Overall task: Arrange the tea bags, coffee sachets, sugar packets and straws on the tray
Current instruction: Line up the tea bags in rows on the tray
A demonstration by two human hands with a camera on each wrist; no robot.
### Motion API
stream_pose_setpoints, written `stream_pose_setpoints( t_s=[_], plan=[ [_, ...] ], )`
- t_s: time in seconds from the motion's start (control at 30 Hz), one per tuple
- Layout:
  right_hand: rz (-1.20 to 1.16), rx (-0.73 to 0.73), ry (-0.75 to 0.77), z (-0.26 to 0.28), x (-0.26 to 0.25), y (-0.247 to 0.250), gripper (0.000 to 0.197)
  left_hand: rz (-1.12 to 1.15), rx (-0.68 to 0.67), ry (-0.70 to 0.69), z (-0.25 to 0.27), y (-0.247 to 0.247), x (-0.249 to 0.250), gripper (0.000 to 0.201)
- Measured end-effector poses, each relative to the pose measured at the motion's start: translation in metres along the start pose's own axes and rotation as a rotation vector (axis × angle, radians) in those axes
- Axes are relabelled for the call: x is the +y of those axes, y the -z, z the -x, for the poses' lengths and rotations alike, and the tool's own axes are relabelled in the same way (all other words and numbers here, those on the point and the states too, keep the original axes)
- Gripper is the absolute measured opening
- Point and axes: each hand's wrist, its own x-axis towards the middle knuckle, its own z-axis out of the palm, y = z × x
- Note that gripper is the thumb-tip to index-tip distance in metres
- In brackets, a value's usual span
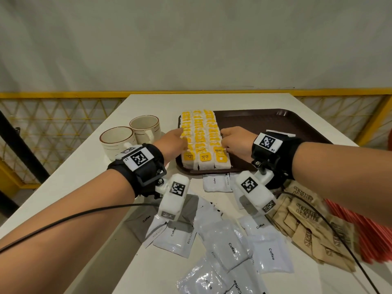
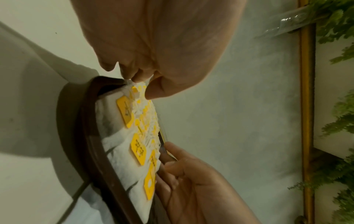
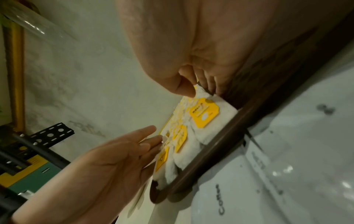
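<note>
Three rows of white tea bags [image 1: 200, 136] with yellow tags fill the left end of the brown tray [image 1: 275, 119]. My left hand [image 1: 182, 141] lies with straight fingers against the block's left side. My right hand [image 1: 224, 143] presses the right side, thumb on top of the near bags [image 3: 205, 112]. Neither hand lifts a bag. Silver coffee sachets [image 1: 229, 247] lie scattered on the table in front of the tray. Brown sugar packets [image 1: 307, 221] are piled at the right, next to red straws [image 1: 364, 230].
Two cream cups [image 1: 118, 141] stand left of the tray, close to my left wrist. The tray's right part [image 1: 297, 128] holds only a small white item behind my right wrist. Wrist cables trail over the sachets. A yellow mesh railing [image 1: 53, 115] runs behind the white table.
</note>
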Motion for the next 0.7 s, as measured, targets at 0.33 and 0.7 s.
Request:
stream_pose_setpoints(
  t_s=[0.33,0.7],
  plan=[
    [0.079,0.033,-0.003,-0.012,-0.011,0.002,0.051,-0.018,0.014,0.011,-0.001,0.005,0.018,0.060],
    [-0.029,-0.055,0.068,0.043,-0.037,0.031,0.047,-0.120,-0.031,-0.151,0.049,0.020,0.033,0.048]
  ],
)
